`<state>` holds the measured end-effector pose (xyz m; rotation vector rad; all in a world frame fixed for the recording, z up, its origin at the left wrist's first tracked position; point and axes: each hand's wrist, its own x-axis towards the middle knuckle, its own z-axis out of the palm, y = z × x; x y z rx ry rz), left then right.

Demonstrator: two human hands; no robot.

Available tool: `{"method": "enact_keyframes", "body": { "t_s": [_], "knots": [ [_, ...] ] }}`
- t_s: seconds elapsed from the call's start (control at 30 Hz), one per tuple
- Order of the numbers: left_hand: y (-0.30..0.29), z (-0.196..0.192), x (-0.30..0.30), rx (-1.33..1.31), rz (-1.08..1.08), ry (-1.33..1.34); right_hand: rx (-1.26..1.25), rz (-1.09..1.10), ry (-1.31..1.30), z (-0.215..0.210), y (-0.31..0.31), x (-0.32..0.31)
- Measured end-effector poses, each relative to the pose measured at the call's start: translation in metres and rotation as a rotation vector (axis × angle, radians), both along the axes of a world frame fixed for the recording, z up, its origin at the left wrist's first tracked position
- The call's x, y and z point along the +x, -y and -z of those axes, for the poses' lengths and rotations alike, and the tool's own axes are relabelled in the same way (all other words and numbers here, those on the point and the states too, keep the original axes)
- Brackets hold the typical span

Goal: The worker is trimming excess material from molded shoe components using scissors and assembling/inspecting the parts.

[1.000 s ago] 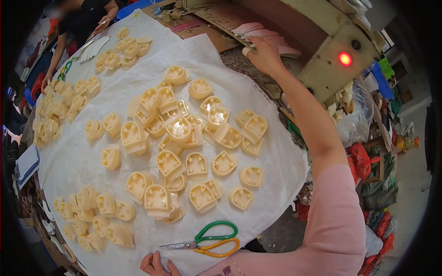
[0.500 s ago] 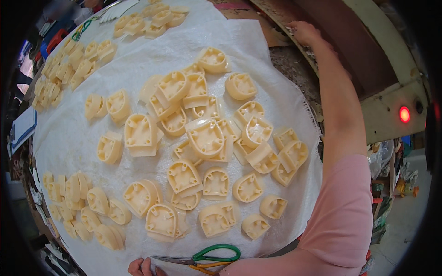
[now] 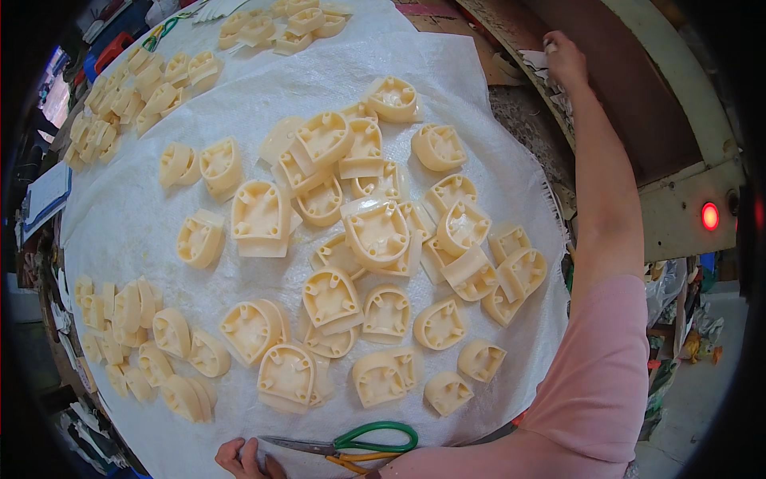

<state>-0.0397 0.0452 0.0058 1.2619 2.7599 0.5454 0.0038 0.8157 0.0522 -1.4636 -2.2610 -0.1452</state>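
At the far left, a blue-edged flat board with a white sheet on it [image 3: 46, 195] sits just beside the table. Next come two heaps of cream, arch-shaped plastic mouldings, one upper [image 3: 120, 104] and one lower [image 3: 132, 319], on a wrinkled white woven sheet [image 3: 167, 255]. Near the bottom edge, the left hand [image 3: 243, 461] has its fingers bent on the sheet, right by the blade tips of metal scissors with one green and one orange loop handle [image 3: 329, 449]; whether they touch the blades I cannot tell. Pink shirt cloth [image 3: 495, 459] partly covers the orange handle, so a shift of the body could drag the scissors and push the points into those fingers.

The middle holds a loose pile of cream, hollow, pegged mouldings [image 3: 379, 235], several leaning on one another; a bump to the lower ones could make the upper ones slide. At the sheet's right side, a small cream stack [image 3: 523, 275] lies near the bare right forearm [image 3: 606, 188], and a low inward sweep could scatter it.

Top right, the right hand [image 3: 566, 62] has its fingers curled at thin white scraps [image 3: 533, 60] on a curved tan ledge; I cannot tell if they pinch any. A careless tug could spill the scraps over the edge. Farthest right, a round red lamp [image 3: 710, 216] glows on a beige machine panel [image 3: 674, 215]
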Motion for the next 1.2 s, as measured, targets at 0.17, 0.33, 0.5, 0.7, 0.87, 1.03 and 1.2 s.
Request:
{"method": "enact_keyframes", "body": {
  "t_s": [0.17,0.33,0.5,0.7,0.87,1.03,1.2],
  "knots": [
    [0.0,0.005,-0.001,0.043,-0.009,0.024,0.311,0.009,-0.379,-0.027,0.007,0.017],
    [-0.003,0.0,-0.002,0.033,0.038,-0.016,0.462,-0.087,-0.626,-0.05,0.061,0.033],
    [0.008,0.009,0.001,0.057,-0.023,0.061,-0.107,-0.452,-1.209,-0.048,0.184,0.017],
    [0.02,0.007,-0.001,0.325,0.035,0.032,-0.603,-0.806,-1.308,-0.065,0.377,0.031],
    [0.017,-0.022,0.003,1.014,-0.203,1.18,-0.795,-1.109,-1.123,-0.04,0.539,0.039],
    [0.044,-0.035,-0.019,1.407,-0.407,1.894,-0.769,-1.638,-0.52,-0.017,0.636,0.055],
    [0.089,-0.011,-0.021,1.387,-0.488,1.568,-0.983,-1.559,-0.181,-0.028,0.667,0.065]
  ]
}}
